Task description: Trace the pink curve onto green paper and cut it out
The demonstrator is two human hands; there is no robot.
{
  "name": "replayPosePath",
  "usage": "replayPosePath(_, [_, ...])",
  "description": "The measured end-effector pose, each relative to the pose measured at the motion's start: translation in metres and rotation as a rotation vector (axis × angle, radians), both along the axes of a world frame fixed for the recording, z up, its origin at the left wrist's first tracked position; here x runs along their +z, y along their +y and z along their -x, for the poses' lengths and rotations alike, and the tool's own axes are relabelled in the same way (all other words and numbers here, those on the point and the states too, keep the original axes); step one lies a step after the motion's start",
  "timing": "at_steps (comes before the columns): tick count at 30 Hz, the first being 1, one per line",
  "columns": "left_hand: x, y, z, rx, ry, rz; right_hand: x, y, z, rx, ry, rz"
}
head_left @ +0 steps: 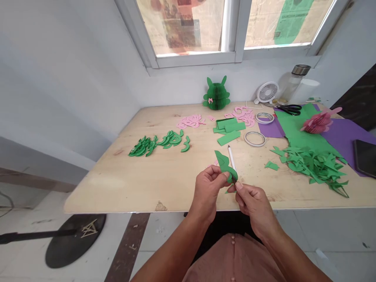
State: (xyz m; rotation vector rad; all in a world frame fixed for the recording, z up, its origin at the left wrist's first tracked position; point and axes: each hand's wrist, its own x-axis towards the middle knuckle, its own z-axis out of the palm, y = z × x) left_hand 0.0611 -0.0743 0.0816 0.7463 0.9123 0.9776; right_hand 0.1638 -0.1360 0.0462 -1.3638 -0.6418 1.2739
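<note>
My left hand (209,187) pinches the lower end of a curved green paper cutout (225,164) held over the front edge of the wooden table (147,188). My right hand (252,201) is closed right beside it, fingertips on the same cutout's bottom edge, and a small green sliver shows under the fingers. A white pen (232,158) lies on the table just behind the cutout, touching neither hand.
Rows of green cutouts (158,143) lie at left, pink cutouts (190,121) and green strips (229,131) in the middle, two tape rolls (255,138), green scraps (314,164) at right. Scissors (289,109), fan (266,92), a bottle, paper models, a dark tablet (366,156).
</note>
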Motion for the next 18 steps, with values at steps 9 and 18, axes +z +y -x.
replayPosePath(9, [-0.0010,0.0005,0.0007,-0.025,0.023,-0.001,-0.0019,-0.0011,0.0007,0.002,0.009,-0.021])
replayPosePath(18, [0.0004,0.0080,0.0056,-0.106,0.107,-0.035,-0.0003,-0.0021,-0.0040,0.038,-0.004,-0.026])
